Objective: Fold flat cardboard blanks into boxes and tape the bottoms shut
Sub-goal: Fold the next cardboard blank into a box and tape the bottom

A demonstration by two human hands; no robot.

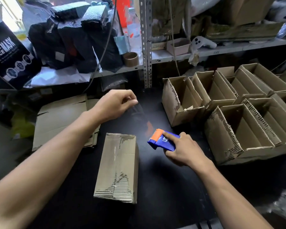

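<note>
A taped cardboard box (pixel 118 167) lies bottom-up in the middle of the dark surface (pixel 168 187), flat blanks (pixel 61 119) at the left edge and finished open boxes (pixel 234 113) along the right edge. The right hand (pixel 183 149) has its grip curled round a blue-and-orange tape dispenser (pixel 162 139) just beside the box. The left hand (pixel 117 103), raised toward the far edge, pinches the clear tape end, grip narrow.
</note>
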